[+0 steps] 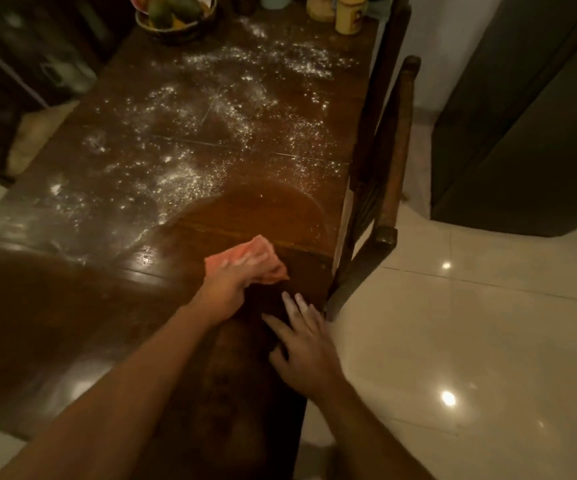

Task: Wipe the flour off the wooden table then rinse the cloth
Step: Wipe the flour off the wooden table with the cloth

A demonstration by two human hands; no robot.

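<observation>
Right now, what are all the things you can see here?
wooden table: one, dark brown, centre
flour: scattered patches, white, table's far half
cloth: one, pink-orange, near end of the table
fruit basket: one, dark, table's far end, green fruit inside
tin: one, yellow, table's far right corner
chair: one, dark wood, table's right side
floor tiles: many, pale glossy, right of table
tall appliance: one, dark grey, far right
left hand: one, grips the cloth
right hand: one, floury fingertips, flat on the table
</observation>
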